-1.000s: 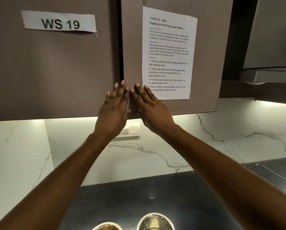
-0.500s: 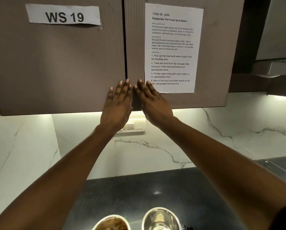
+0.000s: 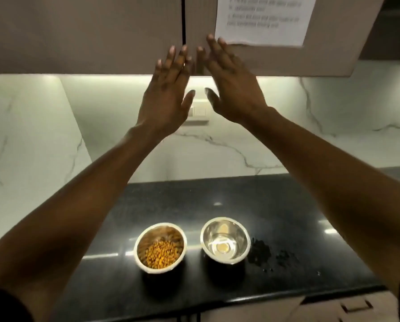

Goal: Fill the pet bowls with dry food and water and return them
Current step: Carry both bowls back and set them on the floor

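Two steel pet bowls stand side by side on the black counter. The left bowl holds yellow-brown dry food. The right bowl holds a little clear water. My left hand and my right hand are raised side by side in front of the lower edge of the brown wall cabinet, high above the bowls. Both hands are flat with fingers spread and hold nothing.
A printed task sheet is stuck on the right cabinet door. A white switch plate sits on the marble backsplash behind my hands. Dark specks and drops lie on the counter to the right of the water bowl. A drawer handle shows below the counter edge.
The view has tilted down, so both bowls are fully visible and the cabinet label is out of frame. My hands stay raised together and have spread slightly apart.
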`<state>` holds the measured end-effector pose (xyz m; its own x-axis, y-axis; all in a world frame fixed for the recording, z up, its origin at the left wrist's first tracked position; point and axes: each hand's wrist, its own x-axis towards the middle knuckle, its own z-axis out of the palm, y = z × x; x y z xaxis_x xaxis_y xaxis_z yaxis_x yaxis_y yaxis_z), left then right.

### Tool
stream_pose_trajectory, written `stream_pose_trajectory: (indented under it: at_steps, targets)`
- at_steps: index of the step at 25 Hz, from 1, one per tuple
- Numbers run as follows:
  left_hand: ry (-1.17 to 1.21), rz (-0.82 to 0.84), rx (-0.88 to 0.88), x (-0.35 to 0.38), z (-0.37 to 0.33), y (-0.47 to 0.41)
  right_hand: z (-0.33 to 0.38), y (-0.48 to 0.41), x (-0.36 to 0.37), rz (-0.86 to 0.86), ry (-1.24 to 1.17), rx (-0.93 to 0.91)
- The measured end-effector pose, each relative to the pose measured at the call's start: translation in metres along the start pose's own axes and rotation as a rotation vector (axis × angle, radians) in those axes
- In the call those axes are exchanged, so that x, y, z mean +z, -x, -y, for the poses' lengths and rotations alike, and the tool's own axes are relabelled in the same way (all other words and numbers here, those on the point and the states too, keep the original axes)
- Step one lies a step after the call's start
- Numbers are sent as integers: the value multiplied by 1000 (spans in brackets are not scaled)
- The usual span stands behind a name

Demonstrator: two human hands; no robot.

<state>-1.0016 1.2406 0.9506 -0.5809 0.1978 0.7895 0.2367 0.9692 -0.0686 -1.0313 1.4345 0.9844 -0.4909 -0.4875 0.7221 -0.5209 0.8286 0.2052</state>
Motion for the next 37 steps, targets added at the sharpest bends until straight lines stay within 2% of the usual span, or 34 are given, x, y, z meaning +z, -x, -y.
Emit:
stream_pose_trajectory:
  at_steps: [2, 4, 7, 9, 12, 15, 18, 25, 31, 37]
  targets:
    - [237, -12, -71, 16, -5, 73, 8, 53, 18, -39, -112, 1]
    - [411, 89, -247, 42, 1, 152, 15, 117, 46, 49, -268, 72]
    - [568, 356, -724, 83, 20, 256, 21, 213, 101, 335, -497, 438]
    - [605, 455, -1094, 99, 28, 304, 22, 266, 131, 496, -609, 712]
    - [655, 473, -1467, 121, 34, 355, 22, 318, 155, 685, -656, 1009]
    - [752, 456, -1695, 137, 23, 385, 26, 343, 172, 785, -695, 1153]
    - [781, 405, -1788, 143, 6, 392, 32, 356, 183, 776, -752, 1279]
    - [722, 322, -1836, 139, -11, 391, 35, 376, 196, 736, -907, 1493]
    - [685, 317, -1841, 128, -22, 396, 34, 375, 194, 735, -949, 1471]
    - [658, 236, -1835, 97, -17, 405, 39, 359, 187, 792, -1005, 1319]
